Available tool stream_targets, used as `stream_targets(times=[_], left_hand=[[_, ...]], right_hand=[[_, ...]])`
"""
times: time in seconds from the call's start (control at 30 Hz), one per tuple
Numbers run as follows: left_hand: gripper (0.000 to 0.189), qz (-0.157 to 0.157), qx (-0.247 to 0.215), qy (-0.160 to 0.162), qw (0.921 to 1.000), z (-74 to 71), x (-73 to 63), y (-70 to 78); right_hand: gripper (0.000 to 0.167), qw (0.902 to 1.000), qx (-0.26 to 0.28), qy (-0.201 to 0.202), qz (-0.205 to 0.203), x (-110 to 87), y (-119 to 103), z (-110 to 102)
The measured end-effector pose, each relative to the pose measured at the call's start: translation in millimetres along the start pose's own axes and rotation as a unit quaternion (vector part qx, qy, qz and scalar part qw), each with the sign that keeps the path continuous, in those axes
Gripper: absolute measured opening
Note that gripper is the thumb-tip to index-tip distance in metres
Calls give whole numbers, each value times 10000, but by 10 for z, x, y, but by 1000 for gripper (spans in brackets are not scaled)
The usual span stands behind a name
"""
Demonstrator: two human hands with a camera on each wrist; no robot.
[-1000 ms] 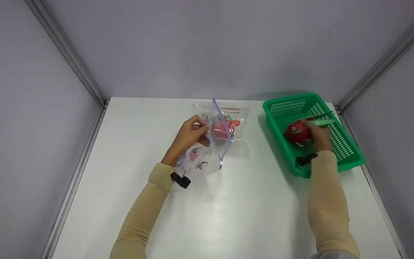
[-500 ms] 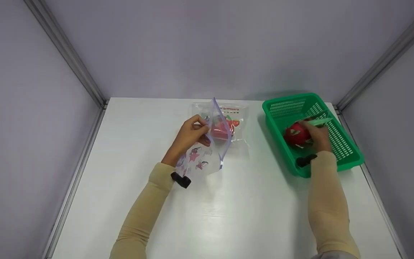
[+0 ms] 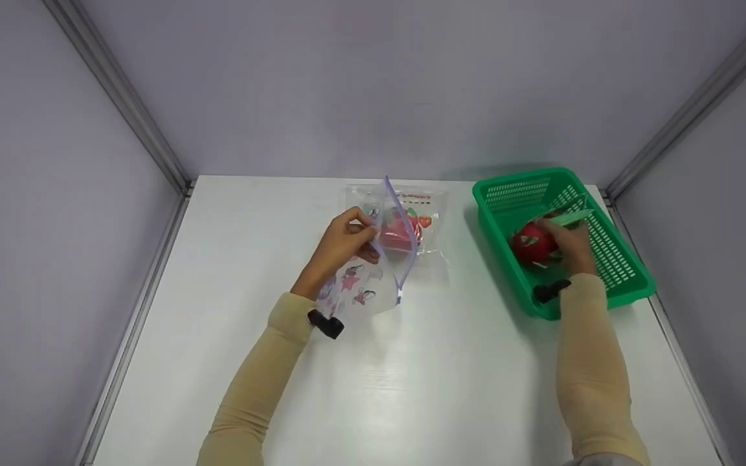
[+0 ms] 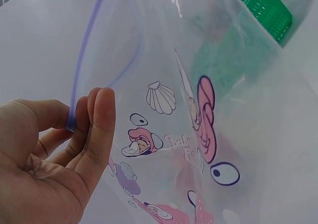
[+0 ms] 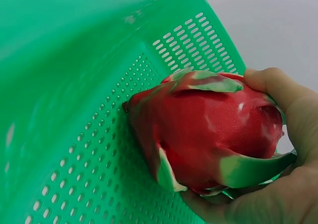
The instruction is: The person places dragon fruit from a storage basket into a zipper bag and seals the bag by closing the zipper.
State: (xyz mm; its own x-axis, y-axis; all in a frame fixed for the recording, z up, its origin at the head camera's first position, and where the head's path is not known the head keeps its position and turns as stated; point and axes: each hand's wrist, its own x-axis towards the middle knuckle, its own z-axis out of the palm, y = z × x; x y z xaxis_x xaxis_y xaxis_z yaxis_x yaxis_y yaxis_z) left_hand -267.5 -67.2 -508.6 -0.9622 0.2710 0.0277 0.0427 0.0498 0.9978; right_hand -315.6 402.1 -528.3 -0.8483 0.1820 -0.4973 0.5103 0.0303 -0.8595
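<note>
In the head view my left hand (image 3: 345, 239) pinches the purple rim of a clear zip bag (image 3: 363, 288) between thumb and fingers. The mouth of this bag gapes, and its printed shells and pink cartoon figures show large in the left wrist view. At the right, my right hand (image 3: 570, 244) reaches into the green basket (image 3: 497, 249) and grips a red dragon fruit (image 5: 198, 129) with green-tipped scales. Its thumb and fingers curl round one end of the fruit in the right wrist view. A pale green piece (image 3: 570, 219) sticks out beside the hand.
Behind the zip bag lies another clear bag (image 3: 438, 223) with a red item inside and red strawberry prints. The white table (image 3: 250, 220) ends at a grey back wall (image 3: 347, 97), with side walls left and right. A black wrist camera (image 3: 326, 323) sits on the left sleeve.
The dragon fruit has shifted and turned slightly to the left within the basket, with my right hand on it. My left hand and the zip bag stay where they were.
</note>
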Motion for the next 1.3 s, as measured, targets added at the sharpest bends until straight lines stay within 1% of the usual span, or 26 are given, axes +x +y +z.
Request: stream_targets(times=[0.17,0.23,0.4,0.6,0.7,0.93,1.13,1.3], left_hand=[[8,-3,48,-9,10000,14,0,-6],[8,7,65,-23,10000,19,3,-8],[8,34,68,-31,10000,25,10,-8],[12,68,19,-42,10000,34,13,-9],[11,51,46,-18,10000,37,11,1],[6,88,86,-25,9999,31,14,1],[7,71,88,-10,9999,38,11,1],[6,84,37,-2,10000,30,11,-4]], right_hand=[[113,9996,-160,97,-199,-5,13,6],[115,9995,-208,103,-218,7,22,6],[119,9988,-391,181,-229,98,55,1],[116,9968,-662,322,-304,222,113,-32],[117,9964,-706,294,-369,216,108,-42],[120,9970,-650,159,-398,38,-7,16],[118,9948,-767,298,-598,126,20,-22],[123,9936,-834,334,-680,188,50,-46]])
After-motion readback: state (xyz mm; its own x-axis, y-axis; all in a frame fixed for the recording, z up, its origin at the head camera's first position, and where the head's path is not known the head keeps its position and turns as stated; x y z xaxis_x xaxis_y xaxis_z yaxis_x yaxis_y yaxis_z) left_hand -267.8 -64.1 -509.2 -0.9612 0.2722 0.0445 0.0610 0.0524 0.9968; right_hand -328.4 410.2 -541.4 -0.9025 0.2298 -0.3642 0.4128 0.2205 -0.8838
